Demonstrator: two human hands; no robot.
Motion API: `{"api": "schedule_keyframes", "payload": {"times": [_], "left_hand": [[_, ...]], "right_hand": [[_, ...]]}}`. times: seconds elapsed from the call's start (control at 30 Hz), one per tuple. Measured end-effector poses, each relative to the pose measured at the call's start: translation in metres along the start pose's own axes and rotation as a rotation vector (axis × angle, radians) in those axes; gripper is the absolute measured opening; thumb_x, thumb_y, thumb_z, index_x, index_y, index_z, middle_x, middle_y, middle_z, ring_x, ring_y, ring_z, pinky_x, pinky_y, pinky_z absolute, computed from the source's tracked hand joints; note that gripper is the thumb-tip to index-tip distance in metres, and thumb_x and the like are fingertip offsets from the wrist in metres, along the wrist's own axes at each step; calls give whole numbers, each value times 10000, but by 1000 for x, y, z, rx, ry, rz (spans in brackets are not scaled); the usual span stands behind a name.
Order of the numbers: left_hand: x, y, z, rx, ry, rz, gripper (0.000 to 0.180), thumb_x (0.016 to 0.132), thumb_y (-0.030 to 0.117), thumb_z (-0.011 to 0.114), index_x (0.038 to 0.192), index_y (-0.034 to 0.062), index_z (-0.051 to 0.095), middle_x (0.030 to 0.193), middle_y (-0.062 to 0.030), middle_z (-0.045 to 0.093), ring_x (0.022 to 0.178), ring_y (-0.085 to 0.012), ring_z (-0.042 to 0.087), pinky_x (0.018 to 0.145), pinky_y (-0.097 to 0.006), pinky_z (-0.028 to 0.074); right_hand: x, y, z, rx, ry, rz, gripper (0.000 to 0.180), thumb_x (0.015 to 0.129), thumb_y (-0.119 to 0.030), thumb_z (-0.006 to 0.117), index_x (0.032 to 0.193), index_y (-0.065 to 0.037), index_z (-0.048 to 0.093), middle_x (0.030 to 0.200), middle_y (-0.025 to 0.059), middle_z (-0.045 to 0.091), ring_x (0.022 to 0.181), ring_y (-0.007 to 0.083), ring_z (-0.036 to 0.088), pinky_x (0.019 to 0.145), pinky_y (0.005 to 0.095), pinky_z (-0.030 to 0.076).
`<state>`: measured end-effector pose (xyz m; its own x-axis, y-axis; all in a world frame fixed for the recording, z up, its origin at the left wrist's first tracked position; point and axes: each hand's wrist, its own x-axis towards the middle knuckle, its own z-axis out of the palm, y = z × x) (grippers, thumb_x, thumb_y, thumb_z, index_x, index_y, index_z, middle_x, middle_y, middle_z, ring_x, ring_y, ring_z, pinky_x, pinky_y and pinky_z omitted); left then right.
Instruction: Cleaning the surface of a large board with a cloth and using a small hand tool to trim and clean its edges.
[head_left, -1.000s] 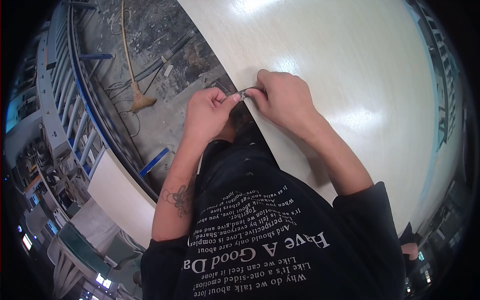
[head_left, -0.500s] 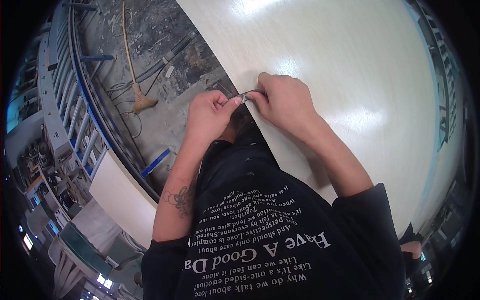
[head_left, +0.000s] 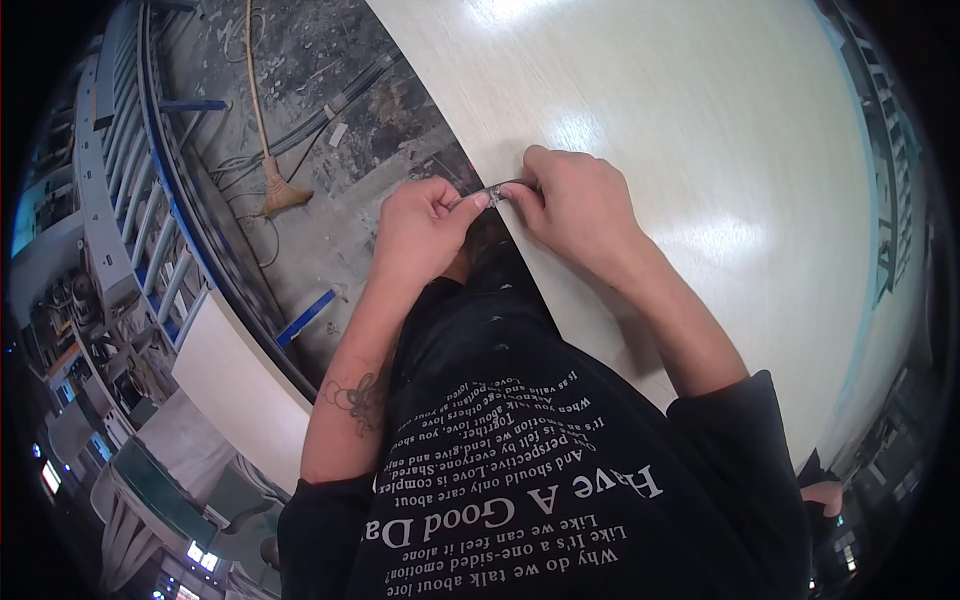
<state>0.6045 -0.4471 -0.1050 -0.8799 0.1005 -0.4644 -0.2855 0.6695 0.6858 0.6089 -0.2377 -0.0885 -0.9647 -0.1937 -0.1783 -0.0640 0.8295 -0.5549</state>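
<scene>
A small, thin dark-grey strip with a pale mottled patch (head_left: 495,194) is stretched between my two hands, over the near-left edge of a large pale wood-grain board (head_left: 680,130). I cannot make out exactly what kind of thing it is. My left hand (head_left: 418,228) pinches one end between thumb and bent fingers, beyond the board's edge and above the floor. On the other end, the thumb and curled fingers of my right hand (head_left: 585,205) are closed, and this hand is over the board's surface. Part of the strip is hidden by my fingers.
A straw broom (head_left: 281,187) and dark cables (head_left: 345,105) lie on the stained floor to the left. Beyond them runs a blue-and-grey roller frame (head_left: 150,230), with a smaller pale panel (head_left: 235,380) nearer me. Another person's bare skin (head_left: 825,496) shows at the lower right.
Both hands and the strip have shifted very slightly right in the picture, while the floor things at left have slid slightly left. My grip looks the same.
</scene>
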Motion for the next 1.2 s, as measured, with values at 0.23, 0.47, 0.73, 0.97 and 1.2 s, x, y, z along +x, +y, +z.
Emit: {"api": "schedule_keyframes", "payload": {"times": [0.23, 0.47, 0.73, 0.97, 1.2], "left_hand": [[-7, 0, 5, -37, 12, -22, 423, 873, 321, 861, 703, 1, 642, 564, -74, 549, 533, -149, 483, 531, -353, 428], [-3, -3, 3, -45, -35, -22, 462, 875, 338, 863, 676, 6, 612, 557, -68, 541, 524, -147, 472, 530, -355, 428], [-7, -11, 14, -96, -39, 40, 448, 875, 316, 862, 670, 5, 612, 556, -94, 559, 500, -194, 503, 529, -371, 446], [-48, -26, 29, -127, -91, 90, 382, 894, 290, 853, 733, 7, 654, 593, -88, 581, 520, -163, 514, 530, -348, 449], [-117, -39, 15, -616, -258, 20, 225, 954, 113, 791, 808, 3, 659, 705, -48, 605, 617, -67, 524, 562, -271, 419]], "right_hand": [[-5, 1, -2, -6, 2, -12, 302, 943, -321, 747, 850, -45, 667, 768, 156, 710, 749, 398, 695, 670, 491, 534], [-6, -1, -3, -24, -26, 8, 317, 938, -325, 753, 837, -39, 660, 750, 157, 698, 735, 399, 681, 660, 494, 522], [-12, 0, -2, -29, -57, 47, 348, 942, -352, 767, 830, -42, 658, 709, 136, 676, 696, 371, 667, 635, 470, 510], [-47, 0, -11, 1, -107, 2, 332, 920, -310, 804, 823, -38, 640, 700, 134, 668, 655, 347, 660, 602, 444, 506], [-80, -37, -31, 486, -329, 212, 221, 935, -175, 821, 992, -18, 675, 704, 2, 630, 634, 88, 602, 607, 269, 491]]}}
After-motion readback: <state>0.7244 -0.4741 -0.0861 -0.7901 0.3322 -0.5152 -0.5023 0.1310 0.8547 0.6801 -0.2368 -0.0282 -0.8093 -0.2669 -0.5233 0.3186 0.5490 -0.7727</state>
